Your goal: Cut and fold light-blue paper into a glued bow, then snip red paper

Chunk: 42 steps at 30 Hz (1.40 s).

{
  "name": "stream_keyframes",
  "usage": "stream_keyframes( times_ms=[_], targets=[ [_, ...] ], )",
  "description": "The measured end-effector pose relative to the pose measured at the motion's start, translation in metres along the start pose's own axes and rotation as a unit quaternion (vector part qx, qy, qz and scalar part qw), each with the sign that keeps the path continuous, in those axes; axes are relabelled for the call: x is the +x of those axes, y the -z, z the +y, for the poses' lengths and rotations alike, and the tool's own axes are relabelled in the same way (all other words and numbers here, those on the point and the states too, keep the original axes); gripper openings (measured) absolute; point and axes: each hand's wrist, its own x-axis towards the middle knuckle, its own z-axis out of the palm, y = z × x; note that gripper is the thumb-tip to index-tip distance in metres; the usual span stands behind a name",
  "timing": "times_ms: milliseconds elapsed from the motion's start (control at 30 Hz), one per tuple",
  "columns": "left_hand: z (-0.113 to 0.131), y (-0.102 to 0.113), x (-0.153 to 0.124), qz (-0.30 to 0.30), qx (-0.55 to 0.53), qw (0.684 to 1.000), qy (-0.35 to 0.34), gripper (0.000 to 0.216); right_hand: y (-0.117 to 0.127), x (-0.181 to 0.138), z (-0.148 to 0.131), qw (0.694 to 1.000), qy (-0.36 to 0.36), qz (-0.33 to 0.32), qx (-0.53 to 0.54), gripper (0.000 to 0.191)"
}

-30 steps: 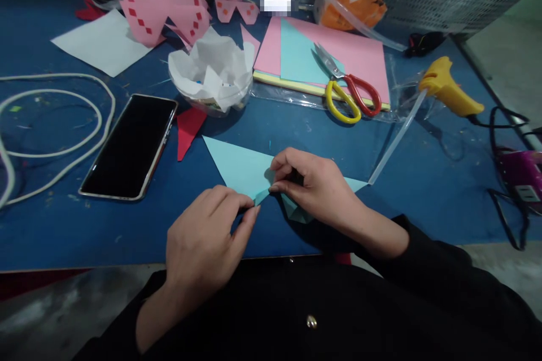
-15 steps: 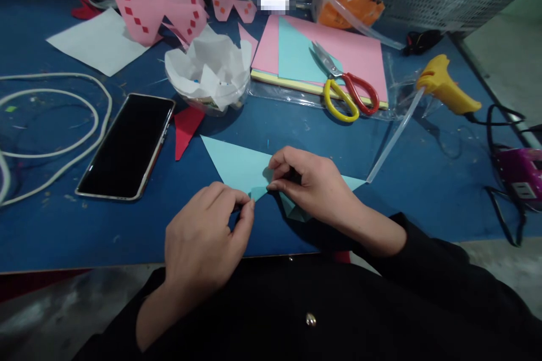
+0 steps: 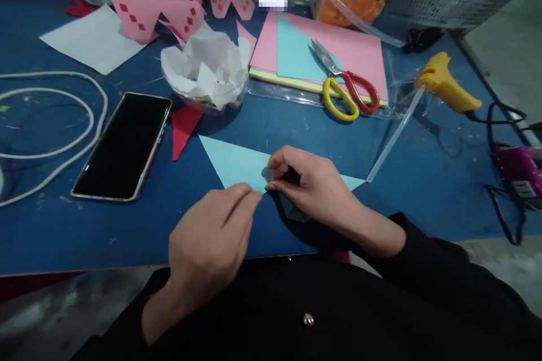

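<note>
Left-hand fingers are now drawing together and lying closer to the right hand, whereas a moment ago the left hand (image 3: 214,237) was pinching the near edge of the turquoise paper (image 3: 235,163). Its fingertips are now meeting that edge, but its thumb is mostly hiding, so whether it is gripping cannot be told. The right hand (image 3: 319,177) is staying in place, its thumb and forefinger narrowing onto the same edge and holding it. The paper is lying at the near middle of the bench (image 3: 105,237), one point stretching left and another showing right of the right hand, while a darker folded part (image 3: 296,213) is showing beneath that hand.

Just beyond the paper's left point, a red paper scrap (image 3: 185,128) is lying beside a dark-screened smartphone (image 3: 123,146); a white cable (image 3: 46,74) is looping farther left. On the far side, a bowl lined with white paper (image 3: 173,67) is standing left of a colored paper stack (image 3: 364,56), on which scissors with red and yellow handles (image 3: 337,72) are resting. At the right, a yellow glue gun (image 3: 451,83) is lying with its translucent glue stick (image 3: 393,138) reaching toward the paper's right point.
</note>
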Motion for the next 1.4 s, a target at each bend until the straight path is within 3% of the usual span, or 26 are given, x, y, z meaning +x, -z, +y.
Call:
stream_keyframes(
  times_ms=[67, 167, 333, 533, 633, 867, 1133, 1400],
  targets=[
    [-0.003, 0.0, 0.0, -0.008, 0.005, 0.996, -0.09, 0.028, 0.0, 0.0, 0.0, 1.0, -0.002, 0.0, 0.003, 0.026],
    [-0.006, 0.0, -0.001, -0.026, 0.029, 0.99, -0.136, 0.029, 0.0, 0.0, 0.0, 1.0, -0.002, 0.001, 0.001, 0.027],
    [-0.004, 0.0, -0.008, -0.02, 0.059, 0.989, -0.135, 0.035, -0.001, 0.0, 0.001, 1.0, -0.007, 0.004, 0.025, 0.025],
    [0.001, -0.001, -0.012, -0.021, 0.053, 0.99, -0.127, 0.044, 0.003, 0.001, 0.008, 0.978, -0.054, 0.063, 0.19, 0.012],
    [0.003, -0.001, -0.01, -0.026, 0.075, 0.989, -0.123, 0.048, 0.005, 0.0, 0.01, 0.986, -0.053, 0.079, 0.137, 0.015],
    [0.007, -0.001, -0.007, -0.043, 0.084, 0.989, -0.115, 0.047, 0.003, 0.002, 0.002, 0.997, -0.055, 0.022, -0.041, 0.024],
    [0.005, -0.004, -0.007, -0.03, 0.09, 0.988, -0.122, 0.045, 0.003, 0.001, 0.004, 0.998, -0.031, 0.014, -0.044, 0.021],
    [0.001, -0.007, -0.014, 0.048, 0.098, 0.984, -0.143, 0.044, 0.001, 0.001, 0.0, 0.997, -0.038, 0.012, -0.061, 0.026]
  ],
)
